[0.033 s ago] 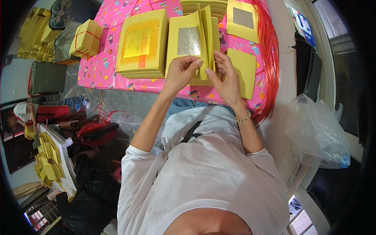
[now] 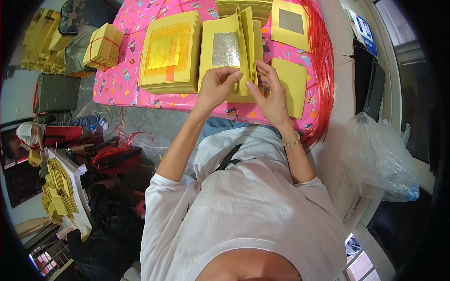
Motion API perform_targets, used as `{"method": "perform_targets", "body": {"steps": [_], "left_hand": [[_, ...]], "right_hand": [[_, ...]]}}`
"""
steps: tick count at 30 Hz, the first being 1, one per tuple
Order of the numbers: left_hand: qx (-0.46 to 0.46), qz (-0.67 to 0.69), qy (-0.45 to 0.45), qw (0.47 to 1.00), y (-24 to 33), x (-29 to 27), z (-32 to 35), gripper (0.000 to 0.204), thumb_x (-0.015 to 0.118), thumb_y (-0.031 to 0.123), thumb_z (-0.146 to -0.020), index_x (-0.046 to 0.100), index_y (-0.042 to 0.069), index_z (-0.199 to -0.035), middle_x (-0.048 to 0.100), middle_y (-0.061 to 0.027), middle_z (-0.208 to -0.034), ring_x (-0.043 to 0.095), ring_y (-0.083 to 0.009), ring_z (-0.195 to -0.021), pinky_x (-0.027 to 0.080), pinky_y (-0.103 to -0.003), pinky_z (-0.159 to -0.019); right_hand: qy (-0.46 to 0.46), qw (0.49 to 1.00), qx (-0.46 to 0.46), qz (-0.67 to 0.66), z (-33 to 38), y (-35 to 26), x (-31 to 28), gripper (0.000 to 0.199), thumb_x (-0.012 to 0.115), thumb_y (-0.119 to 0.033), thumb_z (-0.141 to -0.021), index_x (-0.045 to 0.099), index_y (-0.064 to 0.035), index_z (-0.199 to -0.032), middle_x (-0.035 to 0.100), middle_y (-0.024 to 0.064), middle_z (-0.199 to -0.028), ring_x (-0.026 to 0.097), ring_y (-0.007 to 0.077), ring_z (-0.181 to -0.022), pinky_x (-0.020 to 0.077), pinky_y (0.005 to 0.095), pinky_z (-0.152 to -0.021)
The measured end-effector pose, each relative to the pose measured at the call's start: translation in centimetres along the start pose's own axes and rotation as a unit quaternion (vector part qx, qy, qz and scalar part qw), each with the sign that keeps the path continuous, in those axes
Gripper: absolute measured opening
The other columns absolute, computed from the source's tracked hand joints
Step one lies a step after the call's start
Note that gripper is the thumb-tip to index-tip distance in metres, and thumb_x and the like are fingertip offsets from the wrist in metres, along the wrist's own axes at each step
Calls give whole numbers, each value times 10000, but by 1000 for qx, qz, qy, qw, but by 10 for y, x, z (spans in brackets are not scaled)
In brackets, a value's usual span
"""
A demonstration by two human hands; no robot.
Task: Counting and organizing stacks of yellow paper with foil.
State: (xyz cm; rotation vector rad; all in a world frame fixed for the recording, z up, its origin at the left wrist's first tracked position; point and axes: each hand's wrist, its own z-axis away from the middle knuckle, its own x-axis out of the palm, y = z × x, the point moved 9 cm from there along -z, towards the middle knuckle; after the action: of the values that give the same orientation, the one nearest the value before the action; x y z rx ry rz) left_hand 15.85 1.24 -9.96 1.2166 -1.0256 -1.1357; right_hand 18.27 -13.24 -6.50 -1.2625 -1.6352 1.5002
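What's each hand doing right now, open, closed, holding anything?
Left hand: closed, fingers pinching the yellow paper sheets at their lower edge.
Right hand: fingers partly curled against the same upright sheets; whether it grips them cannot be told.

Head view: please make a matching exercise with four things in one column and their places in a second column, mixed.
1. stack with gold square
2. tied yellow bundle
3. red strings
4. clear plastic bag

a. off the table, at far right
b. along the right edge of the pink cloth
c. near the cloth's left corner
d. left of the sheets that both hands fold

Pairs: 1-d, 2-c, 3-b, 4-a
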Motion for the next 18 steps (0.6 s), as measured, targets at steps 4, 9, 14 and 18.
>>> {"method": "perform_targets", "body": {"steps": [4, 9, 14, 18], "left_hand": [[-9, 4, -1, 1000, -1, 1, 0, 189, 604, 143, -906, 678, -27, -946, 632, 16, -755, 538, -31, -690, 429, -199, -619], [-7, 9, -4, 1000, -3, 1, -1, 190, 597, 140, -907, 676, -29, -945, 631, 14, -755, 538, -33, -691, 429, -201, -620], [12, 1, -8, 1000, -2, 2, -2, 194, 578, 136, -913, 672, -33, -935, 611, 23, -739, 519, -32, -673, 416, -200, -601], [-1, 0, -8, 1000, -1, 2, -1, 197, 574, 138, -915, 670, -34, -929, 604, 27, -732, 512, -31, -666, 412, -197, -596]], "right_hand": [[0, 1000, -6, -5, 0, 0, -1, 521, 658, -140, -850, 426, -6, -1297, 581, 192, -1185, 615, 216, -998, 488, 316, -841], [1, 1000, -5, -11, 0, -1, 0, 518, 653, -129, -851, 425, -7, -1300, 582, 188, -1176, 615, 214, -981, 489, 318, -843], [0, 1000, -4, 2, 0, 0, 0, 517, 652, -127, -851, 425, -8, -1300, 583, 186, -1174, 615, 214, -978, 489, 318, -844], [2, 1000, -12, 8, -1, 3, 0, 517, 653, -130, -851, 425, -10, -1299, 584, 184, -1172, 617, 213, -974, 492, 318, -838]]}}
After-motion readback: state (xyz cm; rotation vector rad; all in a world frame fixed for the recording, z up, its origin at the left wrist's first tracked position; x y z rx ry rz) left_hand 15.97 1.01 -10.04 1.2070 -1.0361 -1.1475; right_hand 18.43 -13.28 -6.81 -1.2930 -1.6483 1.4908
